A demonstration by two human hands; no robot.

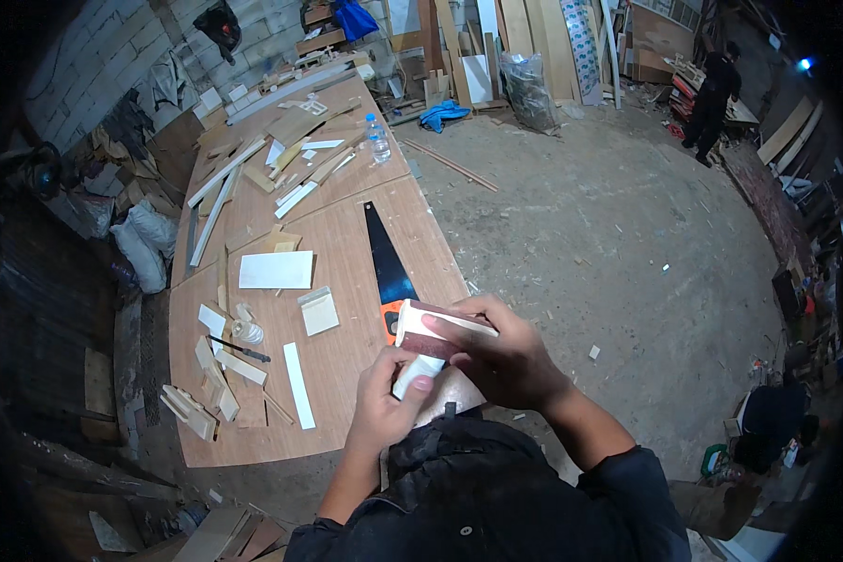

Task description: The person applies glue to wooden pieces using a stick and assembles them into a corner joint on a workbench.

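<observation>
My right hand (515,361) is closed around a pale block wrapped in reddish-brown sandpaper (420,346), its fingers lying along the top. Just below it, my left hand (382,401) grips a small white wooden piece (416,375) between thumb and fingers. The block sits over the upper end of this piece; whether they touch is hard to tell. Both hands are in front of my body, at the table's right edge. Beyond them a handsaw (387,258) with a black blade and orange handle lies on the wooden table (347,375), its handle partly covered by the block.
White boards (276,270), a narrow white strip (299,384) and wood offcuts (217,389) lie on the table's left. A water bottle (377,139) stands farther back. Planks (534,47) lean on the far wall. Another person (717,98) stands at the far right.
</observation>
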